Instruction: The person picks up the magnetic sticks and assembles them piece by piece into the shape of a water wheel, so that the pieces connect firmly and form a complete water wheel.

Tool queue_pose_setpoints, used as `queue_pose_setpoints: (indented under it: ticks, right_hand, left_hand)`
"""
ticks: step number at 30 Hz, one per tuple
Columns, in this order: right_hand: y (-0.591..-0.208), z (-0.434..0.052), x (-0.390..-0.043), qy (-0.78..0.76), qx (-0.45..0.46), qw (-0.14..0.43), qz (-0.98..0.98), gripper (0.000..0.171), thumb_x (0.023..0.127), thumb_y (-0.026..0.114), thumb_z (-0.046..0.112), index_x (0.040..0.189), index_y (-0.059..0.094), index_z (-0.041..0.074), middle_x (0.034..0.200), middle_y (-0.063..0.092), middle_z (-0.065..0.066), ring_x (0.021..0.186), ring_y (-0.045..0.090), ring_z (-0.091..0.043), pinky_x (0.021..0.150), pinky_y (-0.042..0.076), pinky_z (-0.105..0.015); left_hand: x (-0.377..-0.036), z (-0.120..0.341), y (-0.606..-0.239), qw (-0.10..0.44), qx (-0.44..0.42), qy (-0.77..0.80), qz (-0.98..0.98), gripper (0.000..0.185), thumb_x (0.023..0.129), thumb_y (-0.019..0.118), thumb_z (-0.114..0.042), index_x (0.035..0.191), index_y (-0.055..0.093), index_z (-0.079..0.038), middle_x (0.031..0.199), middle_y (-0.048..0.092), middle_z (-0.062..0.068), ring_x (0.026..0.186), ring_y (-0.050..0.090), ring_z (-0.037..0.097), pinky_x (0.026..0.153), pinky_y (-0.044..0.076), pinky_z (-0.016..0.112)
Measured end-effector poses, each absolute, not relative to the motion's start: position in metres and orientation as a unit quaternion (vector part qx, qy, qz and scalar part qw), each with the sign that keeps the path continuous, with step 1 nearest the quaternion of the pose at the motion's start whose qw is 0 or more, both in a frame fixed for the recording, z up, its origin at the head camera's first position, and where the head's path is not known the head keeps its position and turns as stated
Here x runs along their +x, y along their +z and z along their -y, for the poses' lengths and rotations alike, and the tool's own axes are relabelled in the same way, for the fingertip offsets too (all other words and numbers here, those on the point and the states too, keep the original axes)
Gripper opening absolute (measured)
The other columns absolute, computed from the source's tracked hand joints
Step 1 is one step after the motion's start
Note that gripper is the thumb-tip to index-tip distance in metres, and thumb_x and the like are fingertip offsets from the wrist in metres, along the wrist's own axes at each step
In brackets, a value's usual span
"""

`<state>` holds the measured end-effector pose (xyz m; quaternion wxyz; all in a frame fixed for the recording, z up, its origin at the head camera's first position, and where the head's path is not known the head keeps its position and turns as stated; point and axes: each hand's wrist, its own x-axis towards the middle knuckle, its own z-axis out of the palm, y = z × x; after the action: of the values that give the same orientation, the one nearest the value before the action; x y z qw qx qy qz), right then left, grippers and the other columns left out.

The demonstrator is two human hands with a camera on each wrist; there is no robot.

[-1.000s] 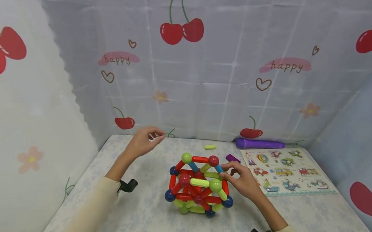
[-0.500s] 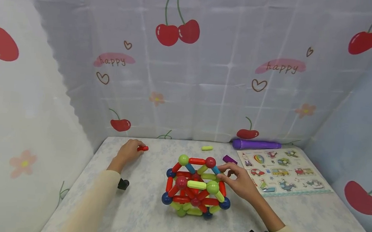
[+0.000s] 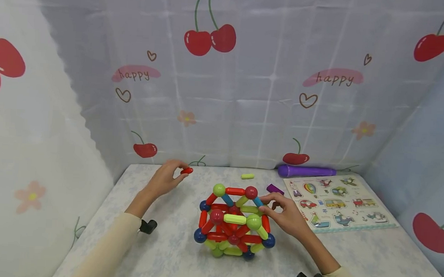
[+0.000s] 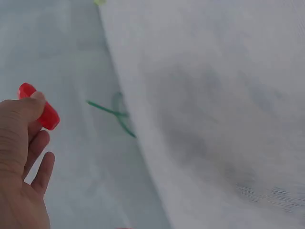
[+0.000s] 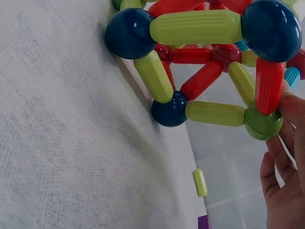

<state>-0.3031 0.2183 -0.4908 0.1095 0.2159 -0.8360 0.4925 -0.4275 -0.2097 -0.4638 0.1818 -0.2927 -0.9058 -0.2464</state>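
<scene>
In the head view my left hand (image 3: 164,179) is raised above the back left of the table. It pinches a short red magnetic rod (image 3: 187,170) between thumb and fingers; the left wrist view shows the same red rod (image 4: 50,117) with the other fingers loose below. A magnetic ball-and-stick structure (image 3: 235,219) of red, green and blue parts stands at the middle of the table. My right hand (image 3: 287,214) holds its upper right side, thumb and fingers at a light blue rod (image 3: 258,201). In the right wrist view a green ball (image 5: 263,125) lies beside those fingers.
Behind the structure lie a loose yellow-green rod (image 3: 247,176) and a purple piece (image 3: 275,189). A purple microphone-shaped toy (image 3: 307,172) rests against the back curtain. To the right is a picture puzzle board (image 3: 342,204).
My left hand went down to the table's back left and came up again, moving right, with the red rod between its fingers. My right hand stays on the structure.
</scene>
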Motion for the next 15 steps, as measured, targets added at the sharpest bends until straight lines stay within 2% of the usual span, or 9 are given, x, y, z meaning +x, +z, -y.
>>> queue_pose_setpoints:
  ticks: [4, 8, 15]
  right_hand:
    - [-0.491, -0.219, -0.303, 0.493, 0.213, 0.106, 0.837, 0.021, 0.097, 0.082, 0.015, 0.118, 0.077, 0.013, 0.115, 0.076, -0.001, 0.099, 0.067, -0.022, 0.085, 0.057, -0.027]
    - [-0.492, -0.219, -0.304, 0.495, 0.214, 0.105, 0.836, 0.021, 0.098, 0.081, 0.015, 0.119, 0.077, 0.013, 0.115, 0.076, -0.002, 0.099, 0.067, -0.021, 0.085, 0.057, -0.027]
    - [-0.492, -0.219, -0.304, 0.495, 0.218, 0.107, 0.834, 0.021, 0.098, 0.081, 0.014, 0.118, 0.077, 0.012, 0.114, 0.077, -0.002, 0.098, 0.067, -0.021, 0.085, 0.057, -0.027]
  left_hand:
    - [-0.397, 0.184, -0.435, 0.230, -0.383, -0.257, 0.857, 0.035, 0.096, 0.082, -0.007, 0.130, 0.074, -0.010, 0.122, 0.073, 0.005, 0.116, 0.063, 0.024, 0.097, 0.058, 0.043]
    - [-0.368, 0.162, -0.413, 0.259, -0.464, -0.271, 0.803, 0.039, 0.092, 0.085, -0.003, 0.129, 0.075, -0.012, 0.123, 0.073, 0.001, 0.117, 0.062, 0.022, 0.096, 0.058, 0.038]
    - [-0.335, 0.143, -0.398, 0.265, -0.545, -0.290, 0.740, 0.043, 0.087, 0.086, 0.004, 0.125, 0.076, -0.013, 0.123, 0.073, 0.000, 0.120, 0.061, 0.021, 0.103, 0.054, 0.034]
